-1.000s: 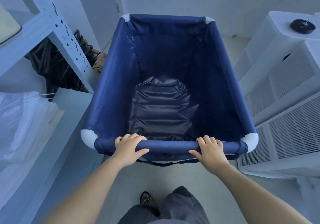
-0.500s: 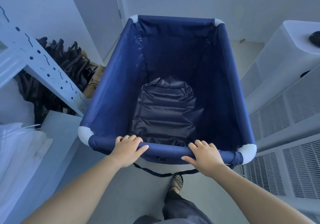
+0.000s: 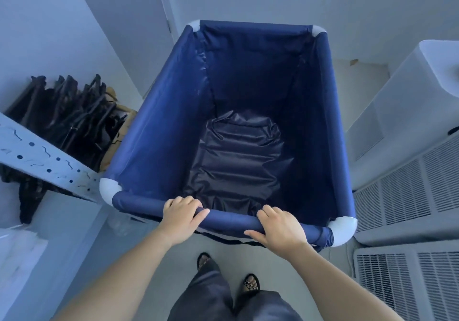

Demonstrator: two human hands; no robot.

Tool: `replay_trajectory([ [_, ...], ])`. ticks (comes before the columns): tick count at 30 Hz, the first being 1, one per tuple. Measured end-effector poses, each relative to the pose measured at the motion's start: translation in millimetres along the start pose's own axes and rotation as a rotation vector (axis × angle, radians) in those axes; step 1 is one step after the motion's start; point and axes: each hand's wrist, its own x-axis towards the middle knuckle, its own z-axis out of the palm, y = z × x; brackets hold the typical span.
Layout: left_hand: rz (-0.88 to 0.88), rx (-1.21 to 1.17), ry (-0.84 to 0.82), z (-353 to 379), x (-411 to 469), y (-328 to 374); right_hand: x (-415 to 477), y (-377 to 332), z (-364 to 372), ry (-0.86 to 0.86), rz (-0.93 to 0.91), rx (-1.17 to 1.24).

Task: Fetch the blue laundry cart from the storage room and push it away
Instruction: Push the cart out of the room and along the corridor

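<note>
The blue laundry cart (image 3: pixel 159 132) fills the middle of the view, a deep fabric bin with white corner joints and a dark crumpled liner at its bottom. Nothing else lies inside it. My left hand (image 3: pixel 182 217) grips the near top rail left of its middle. My right hand (image 3: pixel 279 227) grips the same rail further right, near the white corner. Both arms reach forward from the bottom edge, and my feet stand on the floor just behind the cart.
A white metal shelf post (image 3: pixel 47 161) presses close to the cart's left near corner, with black hangers (image 3: pixel 72 117) stacked behind it. White air-conditioner units (image 3: pixel 407 196) line the right side. A door (image 3: pixel 139 22) and walls close off the far end.
The cart and I have moved forward past the shelf. The hangers now show more fully and the shelf post sits lower left. Both hands keep their grip on the rail.
</note>
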Motion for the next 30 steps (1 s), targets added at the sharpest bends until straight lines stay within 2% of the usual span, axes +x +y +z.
replay_trajectory([
  [5, 0.010, 0.010, -0.103, -20.9, 43.7, -2.3, 30.8, 17.2, -9.6, 0.027, -0.011, -0.006],
  [12, 0.058, 0.034, 0.037, -40.6, 113.3, 0.5, 91.0, 50.3, -30.9, 0.053, 0.029, -0.011],
  [18, 0.097, 0.031, 0.029, -63.9, 186.7, 4.8, 150.1, 85.6, -53.7, 0.031, 0.082, -0.033],
  [22, 0.134, 0.055, 0.085, -82.1, 235.8, 6.9, 191.0, 106.4, -68.0, 0.069, 0.123, -0.053],
  [27, 0.234, -0.002, 0.284, -96.8, 277.2, 9.0, 234.3, 130.1, -81.9, 0.130, 0.169, -0.060],
  [30, 0.289, 0.005, 0.263, -103.5, 305.2, 4.0, 256.6, 141.7, -87.9, 0.187, 0.171, -0.079],
])
